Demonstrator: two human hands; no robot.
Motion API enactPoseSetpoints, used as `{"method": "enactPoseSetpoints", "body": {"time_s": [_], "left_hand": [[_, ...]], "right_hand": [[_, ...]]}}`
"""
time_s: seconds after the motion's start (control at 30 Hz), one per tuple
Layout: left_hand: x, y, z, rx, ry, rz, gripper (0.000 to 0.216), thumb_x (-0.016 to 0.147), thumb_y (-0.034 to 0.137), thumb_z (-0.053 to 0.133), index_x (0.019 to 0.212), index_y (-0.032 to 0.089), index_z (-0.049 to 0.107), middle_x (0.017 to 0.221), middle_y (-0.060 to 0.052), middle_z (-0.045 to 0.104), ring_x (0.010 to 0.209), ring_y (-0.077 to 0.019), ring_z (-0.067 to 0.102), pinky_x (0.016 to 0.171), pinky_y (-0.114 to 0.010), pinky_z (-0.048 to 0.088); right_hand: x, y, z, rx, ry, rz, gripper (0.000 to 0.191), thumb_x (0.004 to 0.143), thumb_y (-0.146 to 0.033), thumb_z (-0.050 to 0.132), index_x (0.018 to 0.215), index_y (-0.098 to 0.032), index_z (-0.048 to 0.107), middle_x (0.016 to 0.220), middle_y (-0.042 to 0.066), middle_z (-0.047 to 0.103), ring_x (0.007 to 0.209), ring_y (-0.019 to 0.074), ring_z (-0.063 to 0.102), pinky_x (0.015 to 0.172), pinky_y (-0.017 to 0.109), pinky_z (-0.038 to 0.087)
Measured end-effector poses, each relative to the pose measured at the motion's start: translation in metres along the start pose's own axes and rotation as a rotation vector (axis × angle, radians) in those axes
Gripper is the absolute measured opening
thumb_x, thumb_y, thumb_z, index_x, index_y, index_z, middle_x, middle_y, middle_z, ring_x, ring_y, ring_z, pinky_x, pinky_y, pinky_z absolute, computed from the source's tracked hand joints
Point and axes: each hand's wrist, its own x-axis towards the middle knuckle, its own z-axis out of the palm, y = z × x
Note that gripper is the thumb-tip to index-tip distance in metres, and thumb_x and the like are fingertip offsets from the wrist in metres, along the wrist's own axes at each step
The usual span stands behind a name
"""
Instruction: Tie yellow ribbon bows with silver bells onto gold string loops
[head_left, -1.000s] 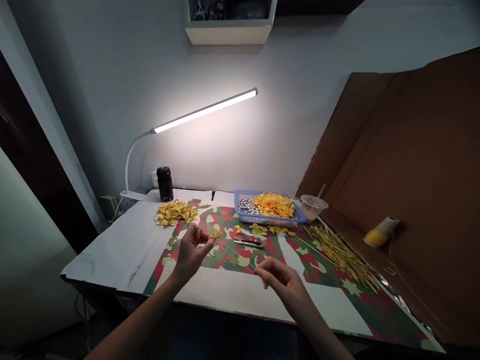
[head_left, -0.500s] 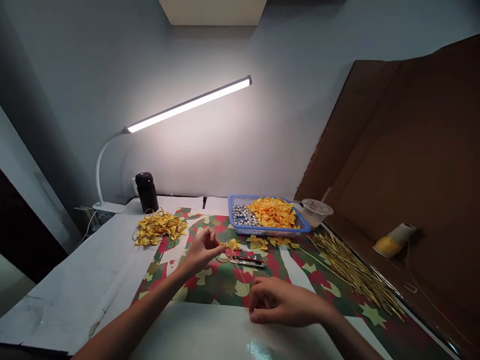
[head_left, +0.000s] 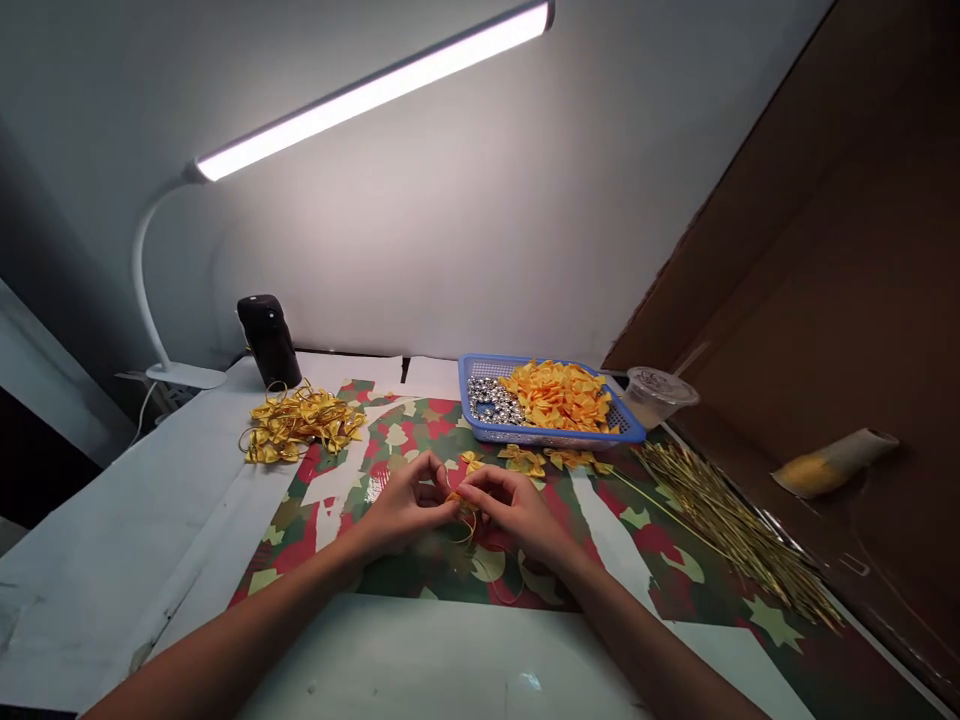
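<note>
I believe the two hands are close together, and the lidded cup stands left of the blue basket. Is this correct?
Not quite: the head view shows the lidded cup at the right of the blue basket, not left. The left hand and right hand are close together.

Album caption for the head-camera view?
Left hand and right hand meet at a small yellow piece, a blue basket beyond.

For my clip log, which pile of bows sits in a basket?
The orange pile, beside silver beads in the blue basket; the gold pile lies outside it, on the left.
</note>
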Motion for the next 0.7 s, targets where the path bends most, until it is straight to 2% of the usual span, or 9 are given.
{"method": "enactPoseSetpoints", "body": {"time_s": [0.27,0.4,0.53,0.6,0.7], "left_hand": [[0.004,0.002,0.004,-0.024,0.045,-0.014,0.035,0.064,0.027,0.077,0.069,0.018,0.044,0.064,0.007,0.053,0.058,-0.0092,0.060,0.058,-0.023,0.049],[0.005,0.001,0.004,-0.031,0.092,0.000,0.034,0.063,0.026,0.077,0.068,0.018,0.044,0.066,0.006,0.054,0.058,-0.0093,0.061,0.058,-0.022,0.049],[0.005,0.000,0.004,-0.024,0.131,0.017,0.035,0.063,0.024,0.077,0.068,0.018,0.043,0.064,0.006,0.056,0.060,-0.0106,0.063,0.060,-0.023,0.050],[0.005,0.000,0.004,-0.019,0.142,0.026,0.035,0.063,0.023,0.077,0.069,0.018,0.043,0.064,0.006,0.056,0.062,-0.0122,0.065,0.061,-0.023,0.051],[0.004,0.001,0.004,-0.006,0.155,0.043,0.034,0.064,0.022,0.076,0.069,0.018,0.043,0.065,0.006,0.056,0.064,-0.0127,0.066,0.063,-0.023,0.051]], "right_hand": [[-0.001,0.008,-0.006,0.010,0.052,0.021,0.031,0.077,-0.047,0.061,0.074,-0.016,0.063,0.073,0.002,0.062,0.066,0.0141,0.056,0.060,0.025,0.045],[-0.008,0.004,-0.005,-0.057,0.073,-0.038,0.024,0.079,-0.041,0.061,0.080,-0.018,0.064,0.087,0.004,0.060,0.074,0.0156,0.058,0.064,0.027,0.049],[-0.016,-0.004,-0.003,-0.260,0.247,-0.119,0.024,0.077,-0.037,0.065,0.092,-0.020,0.057,0.096,0.006,0.057,0.069,0.0136,0.054,0.061,0.027,0.049],[-0.018,-0.005,-0.002,-0.188,0.286,-0.040,0.030,0.075,-0.040,0.065,0.092,-0.020,0.051,0.094,0.004,0.056,0.061,0.0107,0.053,0.054,0.025,0.047],[-0.018,-0.004,-0.002,0.105,0.148,0.173,0.042,0.072,-0.050,0.064,0.095,-0.022,0.043,0.096,0.002,0.057,0.046,0.0071,0.054,0.041,0.023,0.044]]}}
